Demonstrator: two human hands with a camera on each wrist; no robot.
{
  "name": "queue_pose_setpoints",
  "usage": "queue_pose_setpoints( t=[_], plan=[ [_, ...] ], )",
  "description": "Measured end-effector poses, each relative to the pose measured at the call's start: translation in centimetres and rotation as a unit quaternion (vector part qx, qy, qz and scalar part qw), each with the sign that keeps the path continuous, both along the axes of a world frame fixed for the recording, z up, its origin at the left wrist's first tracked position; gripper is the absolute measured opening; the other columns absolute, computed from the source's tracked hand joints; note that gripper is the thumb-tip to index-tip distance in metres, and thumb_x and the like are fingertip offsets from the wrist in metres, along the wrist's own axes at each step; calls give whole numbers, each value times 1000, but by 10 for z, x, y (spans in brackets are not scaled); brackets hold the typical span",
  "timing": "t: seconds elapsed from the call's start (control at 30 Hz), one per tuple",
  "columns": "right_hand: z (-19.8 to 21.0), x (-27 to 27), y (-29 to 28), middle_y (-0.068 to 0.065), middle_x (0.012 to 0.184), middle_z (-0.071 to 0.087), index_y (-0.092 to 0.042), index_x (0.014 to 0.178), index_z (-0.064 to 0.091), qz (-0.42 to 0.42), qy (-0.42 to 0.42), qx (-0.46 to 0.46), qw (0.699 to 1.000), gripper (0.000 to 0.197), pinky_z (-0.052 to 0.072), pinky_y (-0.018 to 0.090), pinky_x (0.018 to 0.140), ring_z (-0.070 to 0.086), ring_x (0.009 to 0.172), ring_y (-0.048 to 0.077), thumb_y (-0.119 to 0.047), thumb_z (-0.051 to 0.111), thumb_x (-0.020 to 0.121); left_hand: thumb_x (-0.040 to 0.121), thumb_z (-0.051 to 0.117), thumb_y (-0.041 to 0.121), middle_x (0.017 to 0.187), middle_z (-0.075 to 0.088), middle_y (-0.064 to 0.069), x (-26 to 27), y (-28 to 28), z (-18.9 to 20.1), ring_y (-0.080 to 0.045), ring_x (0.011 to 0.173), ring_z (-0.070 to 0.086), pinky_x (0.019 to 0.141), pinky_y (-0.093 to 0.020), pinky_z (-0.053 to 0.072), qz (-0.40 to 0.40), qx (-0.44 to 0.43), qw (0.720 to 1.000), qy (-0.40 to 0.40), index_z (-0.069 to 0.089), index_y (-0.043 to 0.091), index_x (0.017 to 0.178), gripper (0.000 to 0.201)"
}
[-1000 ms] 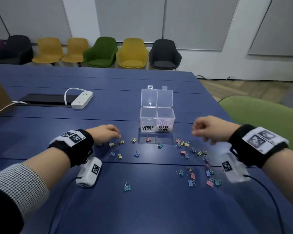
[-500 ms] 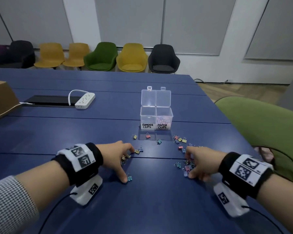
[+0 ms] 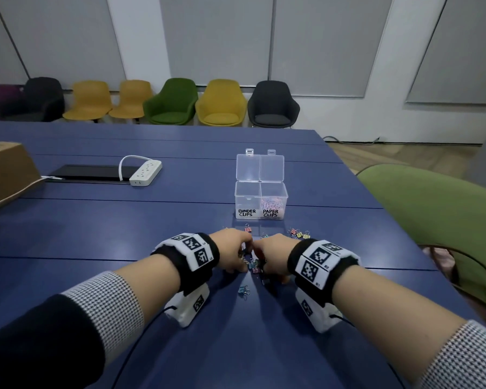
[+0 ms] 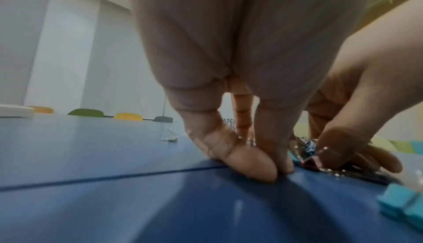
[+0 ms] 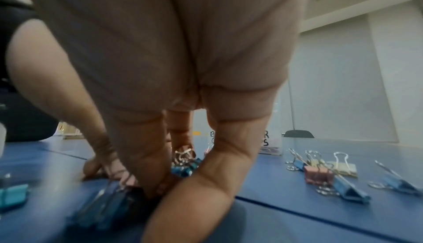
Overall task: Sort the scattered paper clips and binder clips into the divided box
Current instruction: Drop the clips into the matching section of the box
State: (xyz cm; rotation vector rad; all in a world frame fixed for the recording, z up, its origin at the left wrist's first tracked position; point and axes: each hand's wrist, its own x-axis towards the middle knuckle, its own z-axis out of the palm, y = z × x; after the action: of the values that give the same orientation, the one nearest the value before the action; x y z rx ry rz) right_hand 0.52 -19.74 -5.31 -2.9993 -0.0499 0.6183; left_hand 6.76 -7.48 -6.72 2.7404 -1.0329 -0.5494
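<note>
The left hand and right hand meet on the table, fingers cupped around a heap of binder clips to gather them for one lift. Whether either grip has clamped is unclear. The divided box stands open at 12 o'clock; stray clips lie at 2 o'clock.

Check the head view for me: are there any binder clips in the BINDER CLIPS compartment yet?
No. In the head view the BINDER CLIPS compartment of the divided box looks empty, while the PAPER CLIPS compartment holds clips.
</note>
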Motion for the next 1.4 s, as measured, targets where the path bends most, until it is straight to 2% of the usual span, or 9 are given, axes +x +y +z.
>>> queue_pose_setpoints(
  t=[0.23,0.4,0.5,0.6,0.7,0.87,1.07,1.17,1.4],
  plan=[
    [0,2,9,14,119,63,-9,124,54,17,4,-54,998,33,47,32,74,63,106,30,-21,53,93,85,62,14,111,64,-10,1,-11,3,-27,98,59,74,-29,44,-34,56,997,-30,55,9,112,29],
    [0,8,13,13,122,63,-9,124,57,19,10,-88,996,38,49,34,83,62,111,31,-30,55,93,85,62,12,94,57,-3,4,-16,8,-21,83,52,64,-26,41,-32,91,995,-6,54,18,101,20],
    [6,7,8,13,118,65,-9,118,58,6,17,-44,999,29,49,29,71,64,108,31,-24,55,93,85,60,10,94,58,-7,5,-17,12,-20,82,49,66,-25,40,-47,97,994,-13,58,13,102,17],
    [4,9,-3,9,95,65,-13,92,53,-35,16,2,999,8,46,24,49,70,90,30,-16,59,88,85,60,9,72,55,1,8,-17,10,-19,67,49,51,-22,37,-42,82,996,-22,53,16,78,13],
    [-4,14,-17,4,74,64,-16,89,51,-99,7,92,991,12,51,27,52,63,56,22,-17,62,84,83,66,8,62,49,10,10,-15,6,-5,51,47,51,-16,39,-29,67,997,-2,54,18,82,16],
    [-11,11,-32,12,57,57,-12,78,41,-205,19,330,921,18,54,28,45,59,43,20,2,51,86,82,63,8,58,55,6,15,-12,2,-8,51,54,62,-23,48,-1,41,998,44,51,20,74,19],
    [-16,10,-42,14,62,53,-11,80,43,-270,-15,445,854,18,51,22,38,57,38,15,5,46,89,79,67,8,66,61,0,25,-4,-2,-13,56,64,72,-32,55,42,-30,992,113,53,22,66,24],
    [-20,9,-44,14,62,52,-10,79,44,-279,-26,464,841,18,50,21,37,56,36,14,5,47,89,81,68,3,68,65,-3,32,4,-3,-18,60,66,67,-30,56,88,-116,968,207,56,17,67,23],
    [-4,23,-58,13,60,49,-7,81,44,-266,-61,509,816,18,47,21,37,54,38,16,8,46,90,88,54,-11,62,59,-6,67,2,27,-10,48,61,52,-16,55,196,-405,812,372,53,5,73,22]
  ],
)
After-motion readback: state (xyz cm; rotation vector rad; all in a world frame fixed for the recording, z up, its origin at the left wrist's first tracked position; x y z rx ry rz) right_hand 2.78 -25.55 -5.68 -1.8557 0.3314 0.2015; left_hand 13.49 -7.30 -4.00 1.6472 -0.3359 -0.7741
